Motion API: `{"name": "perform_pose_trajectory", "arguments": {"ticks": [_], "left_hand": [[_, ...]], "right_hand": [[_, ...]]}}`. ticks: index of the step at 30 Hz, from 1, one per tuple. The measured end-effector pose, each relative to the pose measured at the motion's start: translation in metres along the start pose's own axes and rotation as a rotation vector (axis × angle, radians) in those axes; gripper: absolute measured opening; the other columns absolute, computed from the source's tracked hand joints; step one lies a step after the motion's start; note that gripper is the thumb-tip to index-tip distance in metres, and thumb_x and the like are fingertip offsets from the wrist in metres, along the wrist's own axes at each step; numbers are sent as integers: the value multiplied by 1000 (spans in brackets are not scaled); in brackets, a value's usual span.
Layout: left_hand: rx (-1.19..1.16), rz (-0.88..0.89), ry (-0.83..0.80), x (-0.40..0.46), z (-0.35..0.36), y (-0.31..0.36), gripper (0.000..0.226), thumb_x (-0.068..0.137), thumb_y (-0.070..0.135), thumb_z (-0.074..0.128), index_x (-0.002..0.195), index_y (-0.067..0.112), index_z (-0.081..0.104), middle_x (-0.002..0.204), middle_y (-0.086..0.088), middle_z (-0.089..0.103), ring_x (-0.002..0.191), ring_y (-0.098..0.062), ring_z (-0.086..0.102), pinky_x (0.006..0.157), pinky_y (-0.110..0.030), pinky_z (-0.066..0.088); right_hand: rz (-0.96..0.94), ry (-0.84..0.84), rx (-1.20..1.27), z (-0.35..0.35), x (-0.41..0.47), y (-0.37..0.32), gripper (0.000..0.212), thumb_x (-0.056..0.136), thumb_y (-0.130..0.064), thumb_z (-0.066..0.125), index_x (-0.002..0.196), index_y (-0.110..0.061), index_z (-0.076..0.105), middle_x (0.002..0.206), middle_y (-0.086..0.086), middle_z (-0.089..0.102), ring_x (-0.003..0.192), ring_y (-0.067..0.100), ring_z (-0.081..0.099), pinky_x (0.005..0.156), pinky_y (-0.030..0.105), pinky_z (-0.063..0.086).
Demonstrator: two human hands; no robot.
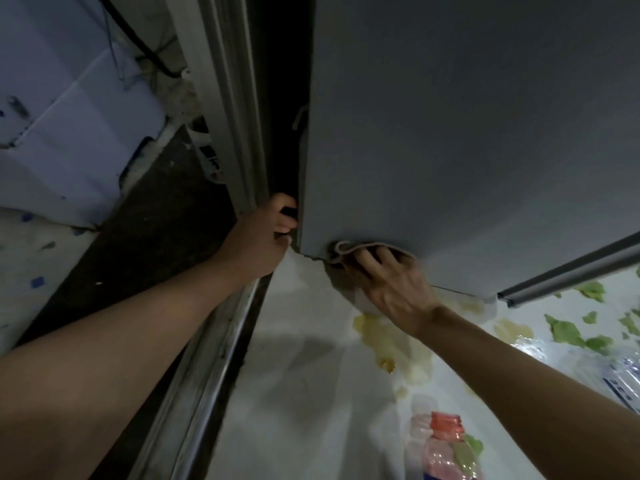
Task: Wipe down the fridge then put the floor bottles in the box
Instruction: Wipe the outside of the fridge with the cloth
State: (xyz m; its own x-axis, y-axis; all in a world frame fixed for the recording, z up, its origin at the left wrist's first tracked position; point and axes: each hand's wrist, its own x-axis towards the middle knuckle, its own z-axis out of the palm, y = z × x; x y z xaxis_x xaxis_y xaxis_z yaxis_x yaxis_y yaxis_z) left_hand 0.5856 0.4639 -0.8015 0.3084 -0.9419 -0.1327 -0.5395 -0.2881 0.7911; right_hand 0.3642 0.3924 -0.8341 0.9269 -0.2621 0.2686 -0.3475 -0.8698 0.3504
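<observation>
The fridge (467, 133) is a tall grey cabinet whose flat, dull side rises just above the right hand (391, 285); its lower left corner edge sits against the fingers of the left hand (266, 233). A pale cloth (349, 249), folded and crumpled, lies under the right hand's fingers, flat against the fridge's bottom edge. A clear plastic bottle (446, 448) with an open reddish neck and a pinkish label lies on the floor well below the right hand. Another clear, crumpled bottle (599, 362) lies on the floor to the right of the right forearm.
</observation>
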Motion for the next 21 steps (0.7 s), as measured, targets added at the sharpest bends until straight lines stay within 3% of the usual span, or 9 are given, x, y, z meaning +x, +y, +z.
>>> {"name": "perform_pose_trajectory", "arguments": {"ticks": [4, 6, 9, 12, 16, 21], "left_hand": [[27, 6, -25, 0, -4, -4, 45, 86, -2, 52, 123, 23, 47, 106, 5, 61, 107, -10, 57, 95, -28, 44], [34, 12, -26, -1, -5, -5, 48, 85, -4, 51, 124, 23, 47, 105, 4, 61, 107, -11, 58, 95, -28, 45], [66, 23, -8, -3, -6, -5, 50, 84, -7, 49, 124, 24, 48, 105, 5, 61, 106, -10, 58, 94, -29, 46], [76, 15, 36, -8, -5, -7, 52, 82, -8, 47, 124, 22, 48, 101, 7, 58, 104, -12, 60, 93, -31, 48], [125, -15, 77, -10, -9, -10, 52, 84, -4, 50, 128, 24, 47, 117, -1, 59, 109, -15, 57, 95, -34, 47], [107, -7, 45, -12, -9, 1, 48, 84, 3, 52, 129, 21, 46, 119, -4, 57, 109, -16, 56, 93, -31, 45]], "right_hand": [[134, 217, -12, -14, 30, 1, 40, 91, -2, 41, 120, -17, 63, 96, 8, 61, 67, 26, 53, 52, 33, 44], [122, 259, -20, -14, 39, -5, 37, 92, -4, 43, 119, -17, 64, 97, 7, 64, 67, 25, 54, 53, 33, 41], [-6, 113, -58, -1, 44, -20, 38, 89, -11, 50, 124, -18, 63, 100, 1, 67, 73, 23, 60, 55, 31, 45], [-21, 5, -41, 14, 51, -36, 45, 89, -15, 35, 125, -20, 61, 102, -2, 67, 77, 21, 62, 54, 31, 48], [10, -146, -35, 22, 61, -54, 55, 88, -17, 22, 128, -25, 60, 103, -6, 66, 81, 17, 63, 55, 28, 48], [-47, -259, -47, 19, 56, -49, 55, 85, -20, 23, 112, -39, 67, 97, -15, 66, 80, 10, 63, 58, 25, 50]]}}
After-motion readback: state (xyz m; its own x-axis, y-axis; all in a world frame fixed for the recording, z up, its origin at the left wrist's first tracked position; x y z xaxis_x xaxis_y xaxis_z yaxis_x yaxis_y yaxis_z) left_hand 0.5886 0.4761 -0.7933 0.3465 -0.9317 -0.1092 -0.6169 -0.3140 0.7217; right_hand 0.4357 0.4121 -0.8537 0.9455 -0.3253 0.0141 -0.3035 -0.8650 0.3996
